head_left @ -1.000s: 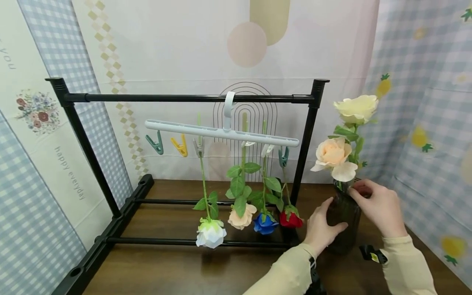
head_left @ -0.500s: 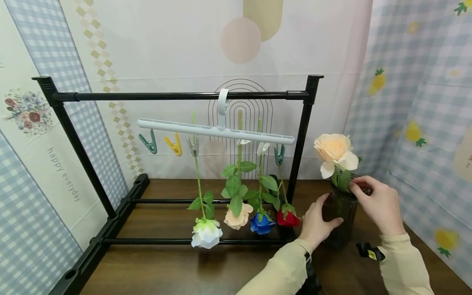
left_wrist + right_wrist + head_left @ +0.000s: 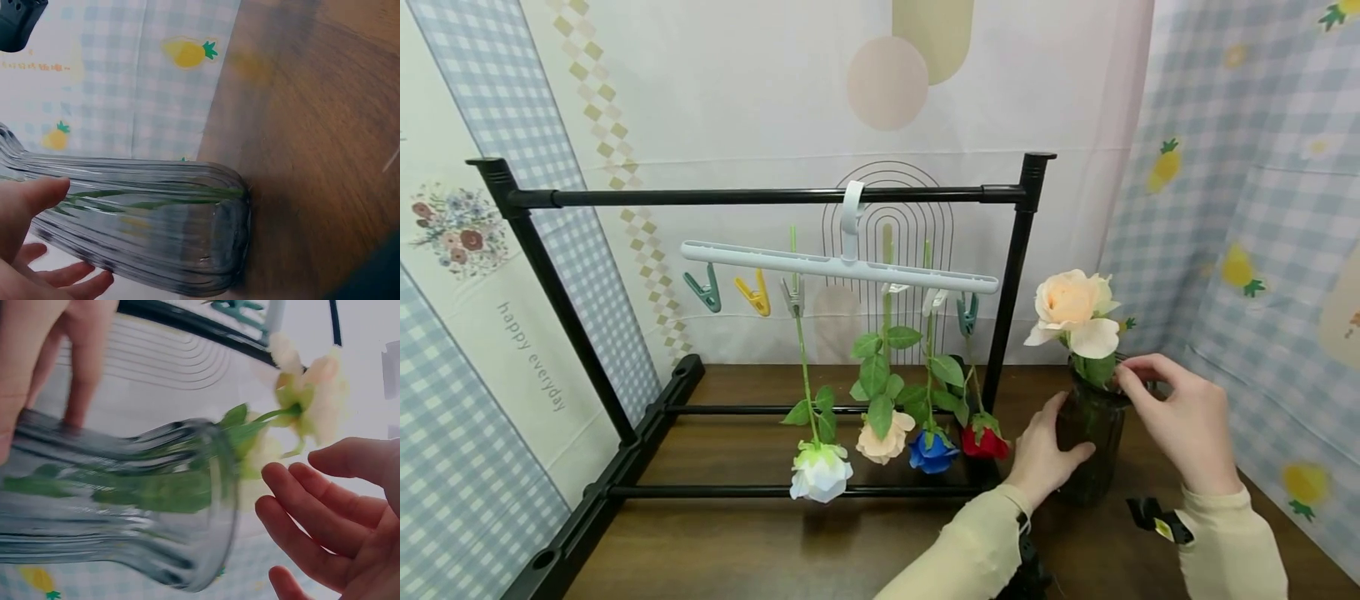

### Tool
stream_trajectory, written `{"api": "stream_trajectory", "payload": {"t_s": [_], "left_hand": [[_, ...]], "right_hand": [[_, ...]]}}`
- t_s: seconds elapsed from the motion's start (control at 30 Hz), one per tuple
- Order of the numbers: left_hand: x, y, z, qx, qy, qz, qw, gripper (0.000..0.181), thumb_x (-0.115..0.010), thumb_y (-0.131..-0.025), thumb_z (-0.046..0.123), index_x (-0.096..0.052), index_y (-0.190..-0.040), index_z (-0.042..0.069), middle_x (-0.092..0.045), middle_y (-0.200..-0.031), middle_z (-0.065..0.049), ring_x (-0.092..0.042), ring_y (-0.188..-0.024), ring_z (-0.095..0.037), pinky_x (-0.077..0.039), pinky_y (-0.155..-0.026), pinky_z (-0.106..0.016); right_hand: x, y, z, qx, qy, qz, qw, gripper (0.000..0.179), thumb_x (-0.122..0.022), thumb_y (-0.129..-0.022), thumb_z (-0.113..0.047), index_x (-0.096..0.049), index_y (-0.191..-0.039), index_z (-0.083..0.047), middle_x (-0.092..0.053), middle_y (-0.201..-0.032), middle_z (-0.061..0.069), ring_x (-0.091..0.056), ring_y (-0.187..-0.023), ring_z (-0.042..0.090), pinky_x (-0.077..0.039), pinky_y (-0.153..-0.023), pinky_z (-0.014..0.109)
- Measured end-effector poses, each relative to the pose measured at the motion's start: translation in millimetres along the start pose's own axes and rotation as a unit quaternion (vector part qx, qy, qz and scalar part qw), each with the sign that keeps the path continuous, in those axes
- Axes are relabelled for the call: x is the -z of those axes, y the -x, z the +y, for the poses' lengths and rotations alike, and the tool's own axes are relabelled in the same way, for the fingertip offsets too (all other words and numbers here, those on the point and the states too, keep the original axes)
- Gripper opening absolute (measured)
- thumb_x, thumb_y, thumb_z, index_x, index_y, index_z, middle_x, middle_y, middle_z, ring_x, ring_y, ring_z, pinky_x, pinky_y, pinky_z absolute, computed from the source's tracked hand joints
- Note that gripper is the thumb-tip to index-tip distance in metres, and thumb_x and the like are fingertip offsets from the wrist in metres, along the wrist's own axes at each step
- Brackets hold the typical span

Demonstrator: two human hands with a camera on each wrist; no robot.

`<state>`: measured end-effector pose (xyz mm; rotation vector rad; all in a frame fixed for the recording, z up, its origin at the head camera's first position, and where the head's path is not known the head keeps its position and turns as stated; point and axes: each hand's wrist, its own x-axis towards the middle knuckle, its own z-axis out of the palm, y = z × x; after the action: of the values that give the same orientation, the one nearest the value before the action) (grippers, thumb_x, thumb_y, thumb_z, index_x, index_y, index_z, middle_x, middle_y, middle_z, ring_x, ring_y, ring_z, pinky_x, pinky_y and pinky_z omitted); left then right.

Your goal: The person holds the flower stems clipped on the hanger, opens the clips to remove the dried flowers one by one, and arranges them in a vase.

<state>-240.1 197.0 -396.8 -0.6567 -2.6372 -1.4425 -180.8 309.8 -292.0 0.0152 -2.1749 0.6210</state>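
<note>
A dark-tinted glass vase (image 3: 1092,454) stands upright on the table, with green stems inside it in the left wrist view. From its mouth rises a peach rose (image 3: 1067,302), and a cream rose (image 3: 1105,296) peeks out behind it. My left hand (image 3: 1041,454) holds the vase, thumb on one side and fingers on the other. Beside the rim is my right hand (image 3: 1180,412); in the right wrist view its fingers (image 3: 319,519) are loosely bent and hold nothing, apart from the blooms.
A black rack (image 3: 760,197) carries a pale blue hanger (image 3: 842,266) with clips. Upside down from it hang a white rose (image 3: 820,472), a peach rose (image 3: 886,438), a blue rose (image 3: 933,454) and a red rose (image 3: 986,442). A yellow clip (image 3: 754,294) holds nothing.
The cream rose has sunk from high above the vase to behind the peach rose. My right hand has let go and drawn slightly right; my left hand stays on the vase.
</note>
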Motion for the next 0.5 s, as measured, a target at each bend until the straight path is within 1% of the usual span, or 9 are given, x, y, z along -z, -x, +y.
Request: {"api": "stream_trajectory", "payload": {"t_s": [0.07, 0.13, 0.17, 0.23, 0.3, 0.37, 0.43, 0.5], "left_hand": [[4.8, 1.6, 0.7, 0.009, -0.007, -0.015, 0.9998, 0.07, -0.065, -0.078, 0.039, -0.027, -0.137, 0.034, -0.045, -0.132, 0.006, -0.05, -0.116, -0.013, -0.044, -0.091, -0.039], [11.3, 3.9, 2.2, 0.008, -0.027, -0.031, 0.9991, 0.071, -0.065, -0.079, 0.039, -0.027, -0.138, 0.03, -0.044, -0.133, 0.005, -0.049, -0.117, -0.013, -0.044, -0.091, -0.037], [14.9, 5.4, 3.5, 0.005, -0.041, -0.04, 0.9984, 0.07, -0.065, -0.079, 0.039, -0.028, -0.138, 0.029, -0.044, -0.133, 0.005, -0.05, -0.116, -0.013, -0.045, -0.09, -0.035], [22.6, 9.0, 6.4, -0.005, -0.072, -0.057, 0.9958, 0.067, -0.064, -0.079, 0.039, -0.032, -0.136, 0.027, -0.046, -0.131, 0.005, -0.051, -0.113, -0.011, -0.046, -0.088, -0.029], [31.4, 12.8, 9.8, -0.022, -0.104, -0.083, 0.9908, 0.059, -0.063, -0.079, 0.039, -0.039, -0.131, 0.026, -0.052, -0.124, 0.006, -0.055, -0.106, -0.008, -0.047, -0.082, -0.024], [41.0, 17.2, 13.6, -0.039, -0.131, -0.118, 0.9836, 0.049, -0.062, -0.08, 0.04, -0.046, -0.125, 0.027, -0.058, -0.115, 0.009, -0.057, -0.098, -0.004, -0.047, -0.077, -0.02], [52.1, 21.5, 17.0, -0.055, -0.142, -0.164, 0.9745, 0.039, -0.06, -0.082, 0.04, -0.052, -0.119, 0.028, -0.062, -0.105, 0.012, -0.058, -0.089, 0.001, -0.046, -0.072, -0.016], [64.5, 25.7, 19.6, -0.069, -0.134, -0.218, 0.9644, 0.032, -0.058, -0.084, 0.039, -0.055, -0.115, 0.03, -0.064, -0.096, 0.014, -0.057, -0.08, 0.005, -0.045, -0.067, -0.013]], "right_hand": [[3, 0.9, -5, 0.01, -0.005, 0.002, 0.9999, 0.011, -0.062, -0.083, -0.023, -0.068, -0.087, -0.014, -0.059, -0.075, -0.024, -0.035, -0.06, -0.025, -0.03, -0.047, 0.014], [5, 1.9, -12, 0.022, -0.009, 0.005, 0.9997, 0.009, -0.063, -0.082, -0.022, -0.068, -0.085, -0.015, -0.048, -0.074, -0.037, -0.036, -0.06, -0.023, -0.03, -0.047, 0.014], [7, 2.3, -15, 0.029, -0.013, 0.006, 0.9995, 0.008, -0.064, -0.082, -0.022, -0.068, -0.085, -0.015, -0.044, -0.074, -0.042, -0.037, -0.059, -0.023, -0.03, -0.048, 0.013], [10, 3.4, -22, 0.043, -0.021, 0.004, 0.9989, 0.005, -0.066, -0.08, -0.02, -0.068, -0.083, -0.016, -0.043, -0.073, -0.044, -0.037, -0.059, -0.022, -0.031, -0.05, 0.012], [11, 4.9, -29, 0.06, -0.025, -0.003, 0.9979, 0.004, -0.068, -0.078, -0.019, -0.068, -0.082, -0.019, -0.046, -0.074, -0.043, -0.039, -0.062, -0.022, -0.033, -0.054, 0.01], [12, 6.4, -37, 0.081, -0.031, -0.014, 0.9961, 0.008, -0.07, -0.076, -0.017, -0.068, -0.081, -0.021, -0.052, -0.074, -0.035, -0.04, -0.063, -0.022, -0.033, -0.054, 0.01], [10, 7.8, -44, 0.102, -0.037, -0.031, 0.9936, 0.012, -0.071, -0.074, -0.014, -0.067, -0.082, -0.023, -0.059, -0.074, -0.025, -0.041, -0.064, -0.021, -0.034, -0.053, 0.009], [7, 8.1, -51, 0.122, -0.043, -0.05, 0.9904, 0.016, -0.072, -0.073, -0.012, -0.067, -0.083, -0.023, -0.064, -0.076, -0.015, -0.043, -0.068, -0.02, -0.035, -0.056, 0.01]]}}
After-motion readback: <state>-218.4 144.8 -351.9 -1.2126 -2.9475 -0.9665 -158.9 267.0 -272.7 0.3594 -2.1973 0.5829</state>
